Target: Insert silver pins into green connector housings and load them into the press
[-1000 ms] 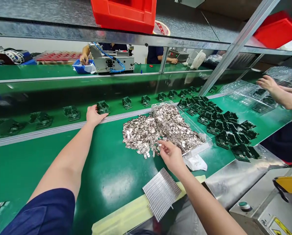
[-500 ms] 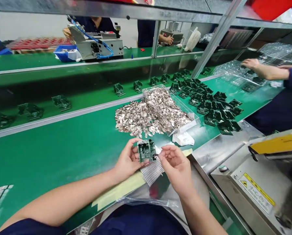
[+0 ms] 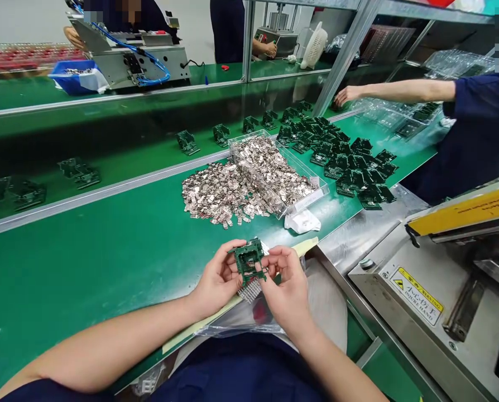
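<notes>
A small green circuit board assembly [image 3: 249, 260] with an open frame shape is held up above the table's near edge. My left hand [image 3: 219, 279] grips it by its left side, thumb below and fingers behind. My right hand [image 3: 286, 285] is closed at its right side, thumb and fingertips touching the lower right corner; any small part between them is too small to make out. Beneath the board lies a striped grey-white sheet [image 3: 249, 291], partly hidden. Beyond the hands, a heap of small silvery metal pieces [image 3: 216, 192] spreads beside a clear plastic tray [image 3: 302, 202] holding more of them.
Many green boards [image 3: 358, 167] are piled right of the tray, and others ride along the sunken belt [image 3: 140, 178] behind. A crumpled white wrapper [image 3: 302, 222] lies by the tray. A metal machine [image 3: 417, 296] with a warning label stands at right. A co-worker's arm [image 3: 404, 90] reaches over the belt.
My view has shifted slightly. The board has tilted in my left hand, and my right thumb has come onto its lower right corner. The co-worker's arm now stretches left over the belt.
</notes>
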{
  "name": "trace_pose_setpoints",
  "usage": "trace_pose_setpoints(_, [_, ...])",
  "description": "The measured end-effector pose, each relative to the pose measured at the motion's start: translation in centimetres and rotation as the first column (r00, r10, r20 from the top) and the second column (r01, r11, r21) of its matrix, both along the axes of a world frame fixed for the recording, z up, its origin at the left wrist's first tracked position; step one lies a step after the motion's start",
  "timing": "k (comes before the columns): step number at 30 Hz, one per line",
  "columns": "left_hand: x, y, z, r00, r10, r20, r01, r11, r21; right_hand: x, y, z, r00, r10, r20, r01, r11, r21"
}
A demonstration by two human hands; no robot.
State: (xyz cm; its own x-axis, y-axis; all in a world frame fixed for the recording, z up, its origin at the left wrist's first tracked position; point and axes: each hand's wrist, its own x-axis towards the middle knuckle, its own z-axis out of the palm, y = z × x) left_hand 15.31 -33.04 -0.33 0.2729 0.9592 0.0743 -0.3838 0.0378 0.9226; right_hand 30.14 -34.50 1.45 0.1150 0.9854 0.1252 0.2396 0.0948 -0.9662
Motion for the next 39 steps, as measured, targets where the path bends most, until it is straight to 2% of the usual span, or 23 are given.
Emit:
trace_pose_setpoints(5, [0.0, -0.1, -0.5, 1.000, 0.000, -0.011, 0.000, 0.999, 0.032, -0.4, -0.2, -0.5, 0.998, -0.040, 0.049, 0.038, 0.998, 0.047])
trace_pose_setpoints(13, [0.3, -0.2, -0.3, 0.991, 0.113, -0.077, -0.112, 0.993, 0.024, -0.7, -0.8, -0.5, 0.988, -0.066, 0.142, 0.057, 0.996, 0.066])
trace_pose_setpoints(17, [0.4, -0.3, 0.1, 0.982, 0.137, -0.129, -0.136, 0.991, 0.010, -0.8, -0.7, -0.3, 0.996, -0.042, -0.083, 0.035, 0.995, -0.089])
trace_pose_setpoints(23, [0.4, -0.7, 0.6, 0.971, 0.149, -0.187, -0.156, 0.987, -0.026, -1.2, -0.2, -0.2, 0.920, -0.084, -0.383, 0.002, 0.978, -0.209])
trace_pose_setpoints(29, [0.7, -1.4, 1.0, 0.957, 0.163, -0.239, -0.175, 0.984, -0.032, -1.1, -1.0, -0.2, 0.861, -0.107, -0.497, -0.023, 0.968, -0.250])
trace_pose_setpoints(34, [1.8, -2.0, 1.6, 0.967, 0.106, -0.233, -0.123, 0.991, -0.058, -0.3, -2.3, -0.1, 0.806, -0.149, -0.572, -0.019, 0.961, -0.276])
trace_pose_setpoints(39, [3.8, -2.0, 1.8, 0.968, 0.014, -0.251, -0.027, 0.999, -0.047, 1.3, -3.3, -0.8, 0.785, -0.199, -0.587, 0.090, 0.974, -0.209])
